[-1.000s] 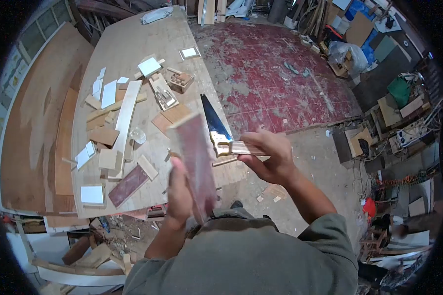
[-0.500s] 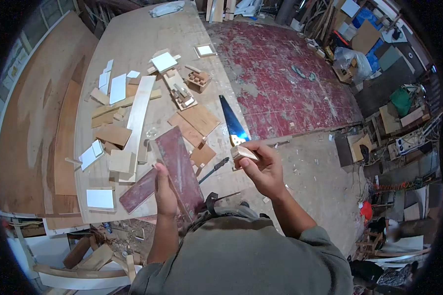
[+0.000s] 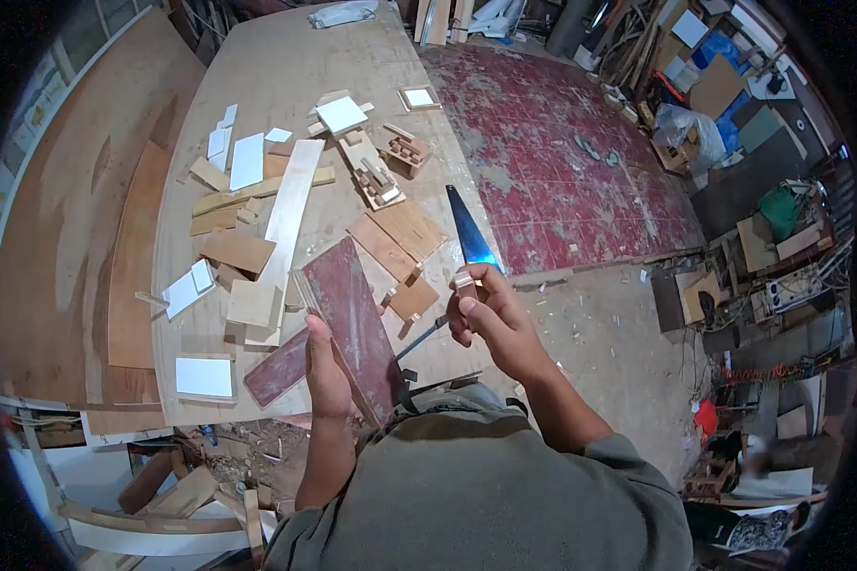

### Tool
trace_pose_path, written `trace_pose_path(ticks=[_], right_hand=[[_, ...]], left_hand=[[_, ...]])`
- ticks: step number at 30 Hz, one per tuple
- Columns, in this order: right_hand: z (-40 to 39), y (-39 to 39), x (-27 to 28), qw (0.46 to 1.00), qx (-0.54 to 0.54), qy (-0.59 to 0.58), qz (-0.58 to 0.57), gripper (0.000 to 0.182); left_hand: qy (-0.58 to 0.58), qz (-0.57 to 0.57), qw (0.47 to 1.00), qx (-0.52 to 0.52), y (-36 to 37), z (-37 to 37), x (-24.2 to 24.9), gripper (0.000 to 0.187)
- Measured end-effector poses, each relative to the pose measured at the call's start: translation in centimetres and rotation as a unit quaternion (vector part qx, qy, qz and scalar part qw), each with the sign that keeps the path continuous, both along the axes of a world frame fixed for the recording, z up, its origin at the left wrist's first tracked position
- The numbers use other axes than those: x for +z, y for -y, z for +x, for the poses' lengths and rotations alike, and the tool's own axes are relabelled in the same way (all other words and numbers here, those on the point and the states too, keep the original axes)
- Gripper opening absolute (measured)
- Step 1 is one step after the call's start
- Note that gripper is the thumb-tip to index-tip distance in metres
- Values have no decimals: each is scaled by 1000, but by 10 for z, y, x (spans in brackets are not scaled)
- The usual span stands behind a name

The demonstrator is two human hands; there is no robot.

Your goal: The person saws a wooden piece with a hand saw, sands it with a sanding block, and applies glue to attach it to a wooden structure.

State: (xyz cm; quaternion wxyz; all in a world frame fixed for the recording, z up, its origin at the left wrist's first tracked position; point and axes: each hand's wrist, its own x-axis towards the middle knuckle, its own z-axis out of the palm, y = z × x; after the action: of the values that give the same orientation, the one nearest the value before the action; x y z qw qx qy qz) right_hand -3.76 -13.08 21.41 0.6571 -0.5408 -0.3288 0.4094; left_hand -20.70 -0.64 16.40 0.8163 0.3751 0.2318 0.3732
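Partly out of sight behind your right hand (image 3: 503,322), the saw (image 3: 470,231) shows only its blade, while that hand's thumb and fingers pinch a small wooden block (image 3: 465,285), half covered. Your left hand (image 3: 328,385) grips the dark-red board (image 3: 350,319), most of its fingers hidden beneath. Scuffed, flat and tilted, the board is above the plywood table (image 3: 286,57) by its near edge, with open grey floor (image 3: 595,352) to the right.
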Motion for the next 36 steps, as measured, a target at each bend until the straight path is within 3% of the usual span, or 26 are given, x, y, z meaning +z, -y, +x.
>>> trace_pose_path(ticks=[10, 22, 24, 36], right_hand=[[-2, -17, 7, 995, 75, -59, -18, 36], [28, 13, -5, 999, -20, -48, -12, 37], [34, 22, -8, 986, -9, -159, 44, 35], [62, 57, -9, 979, -118, -167, 20, 44]], left_hand=[[24, -35, 997, 62, -1, -22, -4, 65], [-4, -11, 1000, -19, -1, 16, -7, 70], [0, -21, 1000, -7, 2, 29, -5, 70], [-44, 12, 997, -68, 20, 78, 8, 68]])
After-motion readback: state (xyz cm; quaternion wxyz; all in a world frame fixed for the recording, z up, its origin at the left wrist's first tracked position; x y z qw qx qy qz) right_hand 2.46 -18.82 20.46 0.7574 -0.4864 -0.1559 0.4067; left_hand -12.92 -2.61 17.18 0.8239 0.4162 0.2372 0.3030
